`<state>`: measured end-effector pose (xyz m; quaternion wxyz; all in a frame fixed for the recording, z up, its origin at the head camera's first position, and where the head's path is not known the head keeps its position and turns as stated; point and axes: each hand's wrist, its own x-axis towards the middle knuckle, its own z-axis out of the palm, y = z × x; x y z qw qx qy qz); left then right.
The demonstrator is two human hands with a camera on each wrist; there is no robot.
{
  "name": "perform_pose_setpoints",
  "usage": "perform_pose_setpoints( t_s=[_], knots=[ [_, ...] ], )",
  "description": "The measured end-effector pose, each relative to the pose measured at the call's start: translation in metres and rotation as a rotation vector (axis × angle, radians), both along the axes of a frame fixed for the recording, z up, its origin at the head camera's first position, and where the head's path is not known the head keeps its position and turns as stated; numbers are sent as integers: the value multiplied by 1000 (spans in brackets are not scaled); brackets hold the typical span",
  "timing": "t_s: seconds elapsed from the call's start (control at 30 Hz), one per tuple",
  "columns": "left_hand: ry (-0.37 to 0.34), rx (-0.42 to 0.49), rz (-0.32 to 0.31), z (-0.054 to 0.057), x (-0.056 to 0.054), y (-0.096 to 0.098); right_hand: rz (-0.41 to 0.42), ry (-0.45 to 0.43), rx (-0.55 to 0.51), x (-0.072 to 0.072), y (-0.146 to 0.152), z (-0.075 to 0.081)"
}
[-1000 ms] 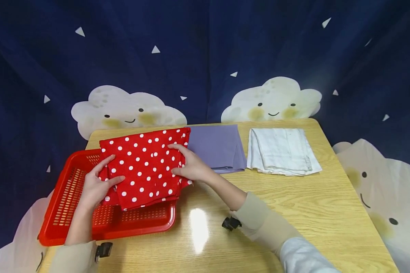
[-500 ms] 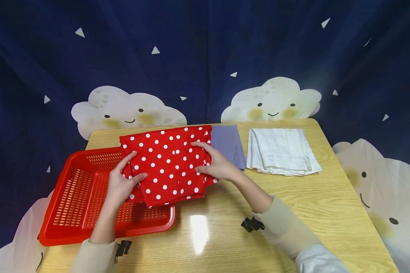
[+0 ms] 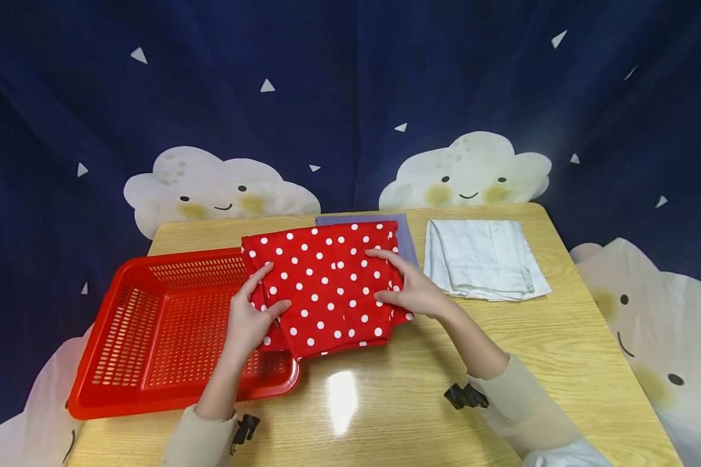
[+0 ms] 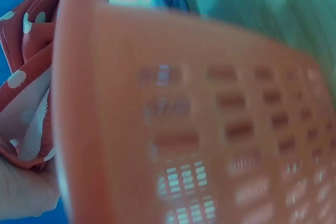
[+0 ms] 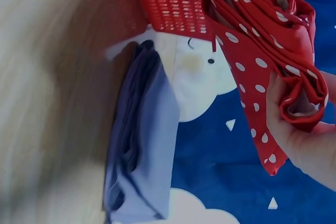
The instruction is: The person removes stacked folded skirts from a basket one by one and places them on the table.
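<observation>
A folded red cloth with white dots [image 3: 327,285] is held up between both hands. My left hand [image 3: 248,321] grips its left side, thumb and index finger on top, other fingers hidden underneath. The right hand [image 3: 415,288] grips the opposite side the same way. In the right wrist view the thumb and fingers pinch the layered edge of the dotted cloth [image 5: 283,51], and one loose corner hangs down. The red cloth overlaps the basket's right end and covers most of a folded purple cloth [image 3: 407,237] lying on the table.
A red perforated plastic basket [image 3: 113,344] stands on the left of the wooden table [image 3: 537,363]. A folded white cloth [image 3: 481,259] lies at the back right. Behind the table hangs a dark blue curtain [image 3: 350,84] with cloud faces.
Both hands have carried the dotted cloth rightward, from over the basket to in front of the purple cloth. More of the basket's inside shows; the purple cloth has become mostly covered.
</observation>
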<state>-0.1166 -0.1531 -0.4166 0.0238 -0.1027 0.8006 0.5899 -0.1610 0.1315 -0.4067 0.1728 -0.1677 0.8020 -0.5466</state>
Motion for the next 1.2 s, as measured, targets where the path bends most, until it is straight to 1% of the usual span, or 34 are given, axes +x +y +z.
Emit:
perform_pose_setpoints(
  t_s=[0.13,0.27,0.37,0.5,0.63,0.8,0.9,1.0,1.13,1.2],
  knots=[
    [11,13,-7,-6,3,14,-14,6,-4,6,15,-7],
    [22,18,-18,-12,5,27,-21,-22,-23,13,29,-14],
    [38,17,-24,-18,8,35,-30,-32,-15,18,38,-18],
    [78,2,-29,-25,10,46,-41,-28,-1,24,49,-25],
    [118,-24,-29,-32,13,57,-38,-29,-11,28,60,-33],
    [146,-39,-35,-41,19,71,-41,-60,-24,36,72,-42],
    [151,-47,-44,-48,24,79,-51,-78,-14,41,79,-49],
    [150,-56,-55,-55,29,86,-60,-76,3,45,85,-58],
    [137,-65,-60,-63,35,95,-65,-93,3,51,91,-69],
    [148,-76,-59,-68,37,97,-62,-99,1,54,94,-75]
  ],
)
